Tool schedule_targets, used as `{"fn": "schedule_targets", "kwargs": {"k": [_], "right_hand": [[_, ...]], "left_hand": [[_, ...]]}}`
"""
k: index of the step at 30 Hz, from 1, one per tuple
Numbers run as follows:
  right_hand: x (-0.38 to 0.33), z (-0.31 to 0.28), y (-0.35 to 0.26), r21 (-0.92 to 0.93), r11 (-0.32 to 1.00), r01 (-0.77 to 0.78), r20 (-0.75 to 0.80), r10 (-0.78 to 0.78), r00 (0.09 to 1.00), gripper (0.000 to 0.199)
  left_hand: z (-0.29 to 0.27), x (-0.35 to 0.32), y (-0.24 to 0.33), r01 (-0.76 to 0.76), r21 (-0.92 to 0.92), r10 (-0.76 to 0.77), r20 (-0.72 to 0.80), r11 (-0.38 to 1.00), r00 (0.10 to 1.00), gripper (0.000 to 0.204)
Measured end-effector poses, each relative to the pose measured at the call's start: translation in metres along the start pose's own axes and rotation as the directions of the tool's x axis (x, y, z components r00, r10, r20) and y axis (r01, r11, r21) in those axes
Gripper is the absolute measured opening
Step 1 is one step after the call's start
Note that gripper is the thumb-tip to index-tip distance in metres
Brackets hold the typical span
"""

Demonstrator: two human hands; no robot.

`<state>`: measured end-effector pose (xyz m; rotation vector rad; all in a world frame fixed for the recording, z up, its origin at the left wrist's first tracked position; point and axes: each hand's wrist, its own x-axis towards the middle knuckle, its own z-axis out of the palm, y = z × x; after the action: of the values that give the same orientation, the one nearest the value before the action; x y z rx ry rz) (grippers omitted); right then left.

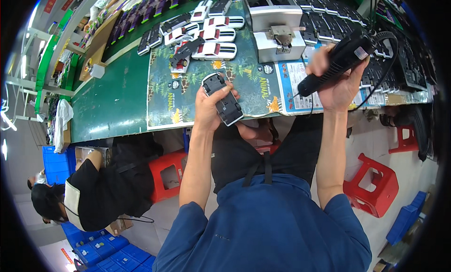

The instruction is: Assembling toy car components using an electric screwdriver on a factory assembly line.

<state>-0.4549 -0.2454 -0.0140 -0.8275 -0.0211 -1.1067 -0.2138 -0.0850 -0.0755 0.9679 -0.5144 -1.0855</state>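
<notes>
My left hand (206, 107) grips a toy car (226, 100), turned so its black underside faces up and its white body shows at the rim. It is held just over the near edge of the bench. Wrapped round a black electric screwdriver (336, 64) is my right hand (339, 91), with its fingers blurred. The tool slants down to the left, its thin bit pointing away from my palm and apart from the car. Several white toy cars with black stripes (214, 51) lie beyond my left hand, and a loose black car base (186, 52) rests among them.
A metal fixture box (280, 46) stands at the middle back. Rows of black car bases (329, 25) fill the right side. The screwdriver's coiled cord (393, 51) hangs at the right. Red stools (373, 185) stand below, and another person (103, 187) sits to the left.
</notes>
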Motion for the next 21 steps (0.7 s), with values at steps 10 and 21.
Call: {"fn": "schedule_targets", "kwargs": {"k": [10, 21], "right_hand": [[0.003, 0.058, 0.015, 0.170, 0.983, -0.073, 0.226, 0.033, 0.974, 0.078], [0.015, 0.082, 0.052, 0.084, 0.986, 0.147, 0.071, -0.153, 0.986, 0.101]], "left_hand": [[0.034, -0.007, -0.018, 0.171, -0.288, -0.147, 0.102, 0.942, 0.984, 0.060], [0.038, -0.011, -0.021, 0.154, -0.192, -0.126, 0.150, 0.969, 0.981, 0.052]]}}
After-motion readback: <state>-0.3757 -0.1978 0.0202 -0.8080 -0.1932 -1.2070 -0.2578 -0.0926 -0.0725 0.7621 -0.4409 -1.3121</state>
